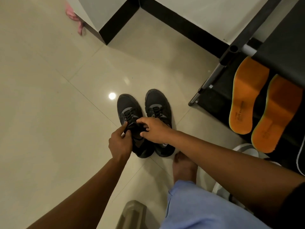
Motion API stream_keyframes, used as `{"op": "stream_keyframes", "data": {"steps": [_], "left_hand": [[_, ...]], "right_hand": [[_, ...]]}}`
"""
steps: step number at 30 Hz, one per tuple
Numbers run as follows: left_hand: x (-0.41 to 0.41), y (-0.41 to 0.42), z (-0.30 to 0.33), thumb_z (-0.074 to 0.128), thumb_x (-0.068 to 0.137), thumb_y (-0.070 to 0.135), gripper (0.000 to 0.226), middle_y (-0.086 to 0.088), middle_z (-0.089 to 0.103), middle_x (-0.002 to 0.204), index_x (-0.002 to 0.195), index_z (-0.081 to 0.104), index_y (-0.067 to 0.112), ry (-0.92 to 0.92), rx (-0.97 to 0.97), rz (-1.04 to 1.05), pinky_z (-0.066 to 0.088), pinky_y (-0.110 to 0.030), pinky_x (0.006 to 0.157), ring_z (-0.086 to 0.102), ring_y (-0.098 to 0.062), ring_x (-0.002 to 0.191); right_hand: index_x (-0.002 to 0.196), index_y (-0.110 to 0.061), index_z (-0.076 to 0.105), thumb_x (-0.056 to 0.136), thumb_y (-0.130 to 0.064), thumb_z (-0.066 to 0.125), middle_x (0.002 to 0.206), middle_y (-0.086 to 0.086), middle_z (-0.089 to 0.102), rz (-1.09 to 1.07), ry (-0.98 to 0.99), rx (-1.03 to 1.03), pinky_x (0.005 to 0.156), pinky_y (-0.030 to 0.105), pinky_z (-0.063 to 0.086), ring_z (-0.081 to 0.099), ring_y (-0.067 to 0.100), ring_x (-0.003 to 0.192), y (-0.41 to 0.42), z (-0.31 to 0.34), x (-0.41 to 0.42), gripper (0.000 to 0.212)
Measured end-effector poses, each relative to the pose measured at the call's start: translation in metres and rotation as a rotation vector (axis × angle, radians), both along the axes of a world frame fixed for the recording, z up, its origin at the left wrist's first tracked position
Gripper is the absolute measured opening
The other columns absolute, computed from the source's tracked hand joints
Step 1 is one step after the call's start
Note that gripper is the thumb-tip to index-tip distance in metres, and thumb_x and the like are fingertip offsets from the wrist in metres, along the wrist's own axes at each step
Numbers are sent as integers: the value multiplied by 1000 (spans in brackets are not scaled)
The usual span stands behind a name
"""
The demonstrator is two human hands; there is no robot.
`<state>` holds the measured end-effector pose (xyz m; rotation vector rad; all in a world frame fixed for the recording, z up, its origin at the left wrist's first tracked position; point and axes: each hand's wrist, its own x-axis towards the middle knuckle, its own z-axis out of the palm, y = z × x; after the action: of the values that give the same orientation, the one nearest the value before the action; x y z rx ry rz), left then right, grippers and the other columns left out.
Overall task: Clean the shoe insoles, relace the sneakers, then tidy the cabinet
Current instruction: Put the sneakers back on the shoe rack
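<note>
Two black sneakers stand side by side on the tiled floor, toes pointing away from me: the left sneaker (127, 106) and the right sneaker (157, 104). My left hand (118, 142) pinches the black lace at the left sneaker's tongue. My right hand (153, 129) reaches across with curled fingers on the same tongue and laces (129, 117). Two orange insoles (247, 96) (277, 116) lie side by side on the black shelf of the shoe rack at the right.
The black shoe rack (214, 80) with metal tubes stands at the right. A white wall corner with black skirting (118, 23) is ahead. A pink cloth (74, 15) lies at the upper left. My bare foot (184, 167) and blue-clad knee are below.
</note>
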<state>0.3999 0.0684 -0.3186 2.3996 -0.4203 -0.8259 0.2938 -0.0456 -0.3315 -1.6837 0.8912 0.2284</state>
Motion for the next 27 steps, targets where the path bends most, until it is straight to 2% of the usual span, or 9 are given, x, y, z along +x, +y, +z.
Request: {"op": "stream_keyframes", "data": {"steps": [2,6,10,13,17,19,21,25,27], "left_hand": [[-6,-2,9,53,98,9,50,-2,63,142,145,58,27,-35,-11,-65,54,-46,104,62,-25,126],[-26,-25,42,57,95,10,46,8,67,134,136,63,27,-151,-180,-361,50,-40,109,60,-10,122],[-54,-71,79,56,94,6,39,12,73,118,124,72,25,26,-268,-845,56,-36,101,66,0,110],[-93,-117,111,58,94,7,36,9,75,115,122,73,23,99,-195,-1209,58,-39,97,70,-6,105],[-179,-164,159,62,96,19,30,9,73,124,123,74,26,-22,-62,-1733,54,-38,99,68,-13,113],[-233,-171,186,60,97,23,29,6,72,126,122,75,24,-110,69,-2004,54,-38,99,66,-16,115],[-284,-166,210,58,101,34,27,2,71,122,119,73,22,-221,244,-2224,55,-39,96,65,-19,111],[-361,-130,220,60,101,38,23,1,59,88,84,57,23,-296,479,-2303,51,-34,80,60,-16,83],[-382,-100,194,63,98,34,15,-1,63,95,103,64,20,-265,464,-2204,54,-35,86,65,-21,93]], "right_hand": [[147,-23,52,94,-15,70,142,4,60,-75,-30,1,110,43,50,58,22,130,3,7,-6,57],[134,-21,64,97,-13,67,128,-2,69,-292,-92,-15,104,33,54,66,14,117,8,32,-33,39],[112,-21,69,96,-17,66,105,-4,74,-521,-30,-97,92,32,58,69,15,100,14,60,-88,17],[94,-27,69,92,-17,67,95,-6,74,-710,73,-175,86,30,55,68,14,93,24,72,-139,11],[86,-24,75,86,-8,60,87,-10,74,-946,207,-223,81,25,49,64,4,80,41,83,-208,22],[88,-21,74,87,-14,54,98,-3,76,-979,319,-264,85,30,51,67,14,91,50,95,-244,21],[87,-18,68,90,-14,52,100,6,74,-1018,395,-294,76,31,48,68,28,95,63,107,-279,17],[114,-12,69,101,-19,55,114,10,71,-1139,516,-192,84,31,52,67,28,106,100,111,-328,21],[117,-14,70,103,-25,55,118,9,69,-1268,524,-128,91,35,52,66,28,111,123,112,-338,24]]}}
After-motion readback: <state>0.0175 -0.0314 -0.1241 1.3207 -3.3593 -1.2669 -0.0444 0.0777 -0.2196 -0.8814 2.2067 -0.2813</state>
